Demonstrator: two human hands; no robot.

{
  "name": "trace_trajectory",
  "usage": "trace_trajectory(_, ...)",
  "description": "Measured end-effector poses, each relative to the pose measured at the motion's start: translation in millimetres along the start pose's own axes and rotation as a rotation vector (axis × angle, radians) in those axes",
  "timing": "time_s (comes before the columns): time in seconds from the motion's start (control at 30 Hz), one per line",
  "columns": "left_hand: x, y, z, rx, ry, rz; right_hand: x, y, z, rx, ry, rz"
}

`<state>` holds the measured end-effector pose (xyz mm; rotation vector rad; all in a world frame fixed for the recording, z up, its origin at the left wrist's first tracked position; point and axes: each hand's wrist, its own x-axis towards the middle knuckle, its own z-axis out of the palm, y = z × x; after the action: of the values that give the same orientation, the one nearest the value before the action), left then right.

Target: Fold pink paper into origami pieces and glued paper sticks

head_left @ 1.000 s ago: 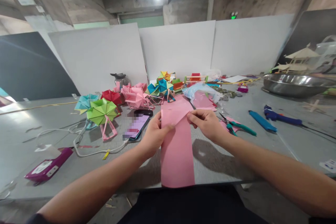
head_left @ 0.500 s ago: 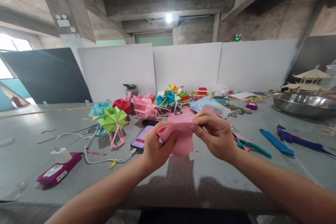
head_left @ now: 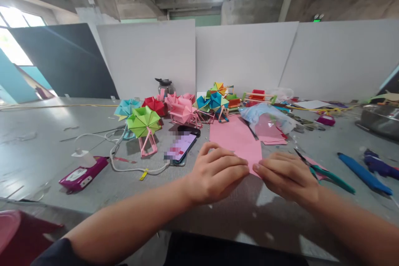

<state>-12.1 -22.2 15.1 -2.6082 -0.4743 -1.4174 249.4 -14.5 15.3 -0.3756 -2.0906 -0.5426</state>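
Left hand (head_left: 215, 174): fingers together and bent, tips at the near end of one flat pink sheet of paper (head_left: 238, 141). Right hand (head_left: 289, 176): fingers likewise together, tips just beside the left's. Whether either hand is clamped on paper cannot be told; nor whether the pink at the fingertips is that sheet or a second piece. The sheet lies on the grey tabletop (head_left: 168, 191), reaching away from the hands.

Right of the right hand: one pair of pliers with teal handles (head_left: 330, 174), one flat blue bar (head_left: 364, 173), one dark-blue tool (head_left: 380, 164) partly cut off. Left of the left hand: one phone with a lit screen (head_left: 187, 145).

Farther left: one purple power strip (head_left: 87, 174) bearing one white plug (head_left: 83, 158). Folded-paper wheels: one lime green (head_left: 144, 121), one light blue (head_left: 126, 109), one red (head_left: 155, 107); the pink cluster (head_left: 182, 110) overlaps, count unclear. Behind: three white panels (head_left: 146, 58), one dark panel (head_left: 65, 58).
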Motion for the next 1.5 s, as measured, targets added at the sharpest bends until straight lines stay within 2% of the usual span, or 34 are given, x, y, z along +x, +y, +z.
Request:
trace_trajectory(0.1,-0.5,3.3,3.9,-0.013,-0.003,-0.02,3.0,-4.3,6.7,0.027,-0.039,-0.098)
trace_trajectory(0.23,2.7,10.1,10.7,-0.129,0.126,-0.074,3.1,-7.0,13.1,-0.012,-0.008,-0.024)
trace_trajectory(0.37,3.3,13.8,17.4,-0.225,0.208,-0.167,0.9,-5.9,16.7,-0.021,0.044,-0.028)
trace_trajectory(0.63,4.3,16.0,16.6,-0.357,0.149,-0.32,7.8,-5.0,15.5,-0.033,0.04,-0.036)
trace_trajectory(0.93,5.4,14.2,18.6,-0.561,0.16,-0.441,11.6,-0.5,17.3,-0.016,0.001,-0.026)
trace_trajectory(1.17,5.8,13.4,16.2,-0.656,0.147,-0.56,19.8,-8.1,21.9,0.013,0.085,0.057)
trace_trajectory(1.5,4.6,11.5,18.0,-0.827,0.18,-0.669,23.3,-17.1,22.8,0.01,0.115,0.048)
